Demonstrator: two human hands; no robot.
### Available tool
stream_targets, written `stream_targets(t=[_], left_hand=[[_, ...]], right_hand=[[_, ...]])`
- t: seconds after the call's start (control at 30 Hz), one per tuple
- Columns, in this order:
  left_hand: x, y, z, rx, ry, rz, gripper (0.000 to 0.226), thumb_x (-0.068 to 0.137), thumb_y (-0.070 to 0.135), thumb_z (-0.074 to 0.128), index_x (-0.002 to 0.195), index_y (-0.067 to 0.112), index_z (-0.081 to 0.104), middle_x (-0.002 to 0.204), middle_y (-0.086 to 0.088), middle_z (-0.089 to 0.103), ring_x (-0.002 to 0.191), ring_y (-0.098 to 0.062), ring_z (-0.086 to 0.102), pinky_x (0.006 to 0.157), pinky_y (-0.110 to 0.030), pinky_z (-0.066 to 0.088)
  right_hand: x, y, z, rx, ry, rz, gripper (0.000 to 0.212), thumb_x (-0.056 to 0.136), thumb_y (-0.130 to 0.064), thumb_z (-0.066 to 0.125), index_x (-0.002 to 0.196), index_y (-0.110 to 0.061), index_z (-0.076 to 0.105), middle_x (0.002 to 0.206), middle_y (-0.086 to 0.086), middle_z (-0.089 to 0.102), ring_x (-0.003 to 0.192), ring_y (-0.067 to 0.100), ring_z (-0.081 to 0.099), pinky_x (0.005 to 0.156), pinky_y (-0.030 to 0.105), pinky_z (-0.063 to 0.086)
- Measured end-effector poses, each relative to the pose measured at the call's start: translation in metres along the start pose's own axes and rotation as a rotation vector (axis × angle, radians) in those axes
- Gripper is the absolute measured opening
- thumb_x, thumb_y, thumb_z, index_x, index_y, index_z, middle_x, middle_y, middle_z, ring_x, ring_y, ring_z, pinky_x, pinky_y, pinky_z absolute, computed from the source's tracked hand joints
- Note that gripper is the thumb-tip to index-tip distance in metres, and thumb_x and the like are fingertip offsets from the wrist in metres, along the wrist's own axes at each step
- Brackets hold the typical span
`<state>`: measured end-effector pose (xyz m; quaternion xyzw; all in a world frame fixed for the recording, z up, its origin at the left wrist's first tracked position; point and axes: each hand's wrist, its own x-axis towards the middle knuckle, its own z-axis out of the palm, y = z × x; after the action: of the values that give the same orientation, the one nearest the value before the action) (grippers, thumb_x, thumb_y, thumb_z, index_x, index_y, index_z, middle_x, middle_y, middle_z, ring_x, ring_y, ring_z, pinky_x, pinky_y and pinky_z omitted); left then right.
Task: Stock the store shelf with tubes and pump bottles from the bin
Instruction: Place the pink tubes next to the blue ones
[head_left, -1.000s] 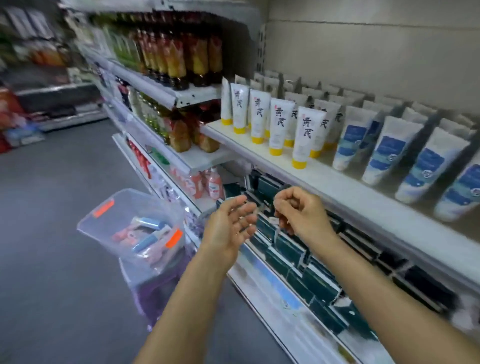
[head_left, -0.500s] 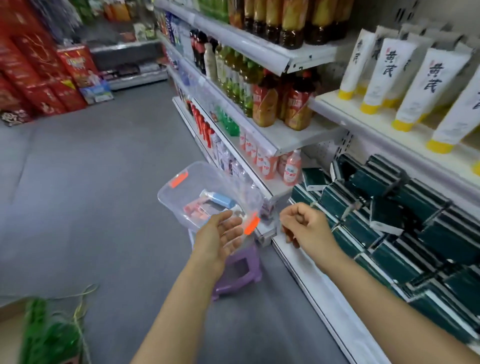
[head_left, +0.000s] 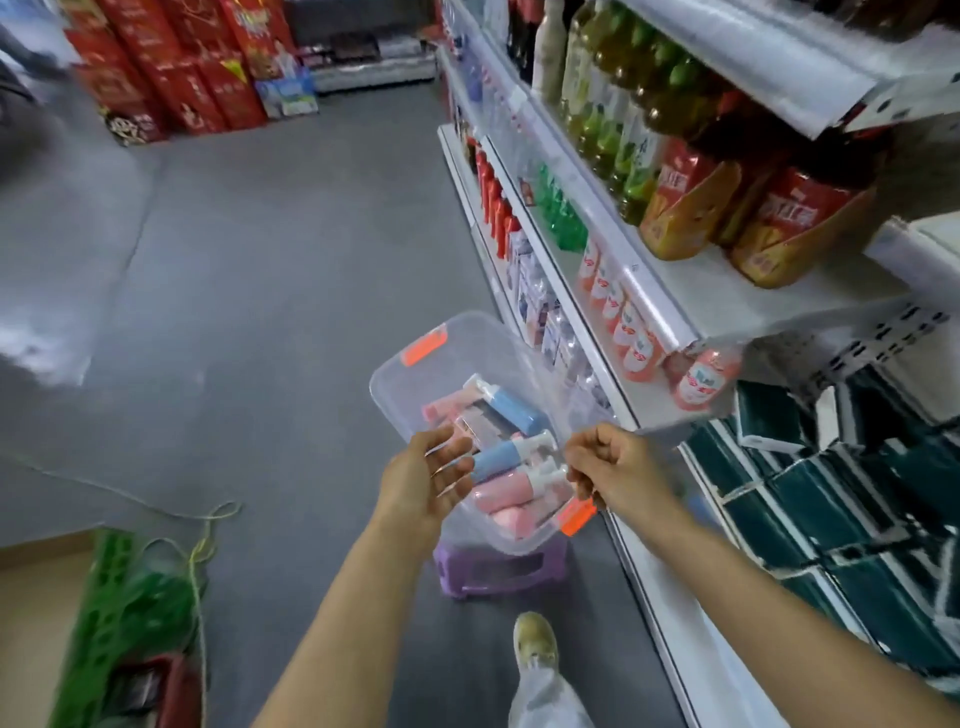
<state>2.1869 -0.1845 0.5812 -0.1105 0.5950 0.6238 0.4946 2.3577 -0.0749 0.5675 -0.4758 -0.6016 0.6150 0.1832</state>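
hovering over the clear plastic storage bin with orange latches (head_left: 470, 358), the left hand (head_left: 423, 486) is spread wide, palm turned toward the bin, fingers straight and holding nothing. the right hand (head_left: 615, 467) is above the bin's near right corner with its fingers curled in tight; whether it pinches anything small cannot be told, and nothing shows in its grip. the bin sits on a small purple plastic stool (head_left: 501, 571) on the grey floor (head_left: 260, 270), just beside the white metal store shelf (head_left: 675, 306). inside the bin lie the blue pump bottles with white heads (head_left: 511, 408) and the pink pump bottles (head_left: 506, 493), heaped on their sides, with pink tubes (head_left: 441, 408) among them toward the far end. on the shelf level above the bin stand small pink-labelled bottles (head_left: 704, 382) in a row, and above those large amber oil bottles with red labels (head_left: 795, 228). dark green flat boxes (head_left: 852, 493) fill the lower shelf to the right. a foot in a tan shoe (head_left: 535, 644) stands near the stool. red cartons (head_left: 171, 67) are stacked at the far end of the aisle, and a green plastic crate (head_left: 124, 608) with a yellow cord lies at the lower left.
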Motion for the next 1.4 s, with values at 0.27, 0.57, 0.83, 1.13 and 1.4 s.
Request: stream_targets(t=[0.27,0.57,0.83,1.13,1.4], left_hand=[[0.122,0.023,0.022,0.007,0.142,-0.093,0.013,0.093,0.016,0.052,0.088,0.010,0.063,0.071,-0.004,0.070,0.057,-0.016,0.062,0.059,-0.029,0.052],[0.250,0.025,0.022,0.262,0.234,-0.059,0.015,0.096,0.004,0.047,0.098,0.008,0.061,0.074,-0.007,0.057,0.064,-0.017,0.053,0.058,-0.024,0.047],[0.326,-0.015,0.000,1.342,0.094,0.023,0.044,0.088,0.002,0.049,0.131,0.009,0.051,0.134,-0.012,0.052,0.122,-0.030,0.051,0.098,-0.035,0.044],[0.358,-0.041,-0.005,2.153,-0.147,-0.040,0.052,0.089,0.023,0.060,0.137,0.013,0.043,0.138,-0.007,0.047,0.130,-0.026,0.039,0.103,-0.038,0.034],[0.348,-0.040,0.004,2.480,-0.235,0.024,0.035,0.091,0.036,0.059,0.123,0.023,0.057,0.126,0.003,0.061,0.122,-0.021,0.052,0.112,-0.039,0.019]], right_hand=[[0.131,0.023,0.034,-0.128,-0.176,0.129,0.007,0.091,-0.008,0.059,0.086,-0.009,0.063,0.065,0.008,0.064,0.049,0.013,0.053,0.045,0.023,0.039],[0.248,0.076,0.089,-0.355,-0.250,0.182,0.007,0.087,-0.007,0.059,0.092,-0.005,0.063,0.076,0.003,0.061,0.066,0.019,0.059,0.061,0.036,0.053],[0.315,0.126,0.137,-0.678,-0.357,0.085,0.028,0.088,-0.018,0.061,0.114,-0.012,0.052,0.104,0.001,0.056,0.100,0.023,0.057,0.090,0.038,0.047],[0.352,0.158,0.176,-1.087,-0.412,-0.077,0.048,0.087,-0.043,0.062,0.120,-0.013,0.047,0.124,0.009,0.054,0.117,0.028,0.049,0.087,0.038,0.044],[0.343,0.156,0.169,-1.070,-0.391,-0.092,0.031,0.081,-0.034,0.061,0.104,-0.014,0.057,0.114,0.007,0.062,0.108,0.026,0.059,0.074,0.029,0.039]])
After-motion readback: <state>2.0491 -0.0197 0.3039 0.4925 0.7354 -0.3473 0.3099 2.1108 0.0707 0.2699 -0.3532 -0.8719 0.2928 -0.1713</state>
